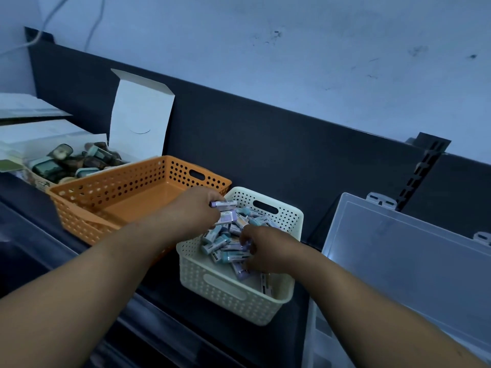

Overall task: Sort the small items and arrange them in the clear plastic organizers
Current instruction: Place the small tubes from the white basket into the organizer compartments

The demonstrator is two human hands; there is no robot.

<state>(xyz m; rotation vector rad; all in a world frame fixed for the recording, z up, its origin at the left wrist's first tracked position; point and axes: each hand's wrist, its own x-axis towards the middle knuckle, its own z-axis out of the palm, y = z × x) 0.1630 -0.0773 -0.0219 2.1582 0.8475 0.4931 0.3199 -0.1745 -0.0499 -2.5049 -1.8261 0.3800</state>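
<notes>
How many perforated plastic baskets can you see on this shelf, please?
2. The orange basket is on the left, in front of an open carton; the cream basket is just right of it, holding small tubes. Others may lie outside the frame.

This looks like a shop's shelving or stockroom. At the right of the frame a slotted metal upright (pixel 427 168) rises along a dark back panel (pixel 265 144) under a scuffed pale wall (pixel 292 49). At centre a cream basket (pixel 233 296) is heaped with small barcoded packs (pixel 225 243), and at left an open white carton (pixel 140 115) holds more small goods.
</notes>
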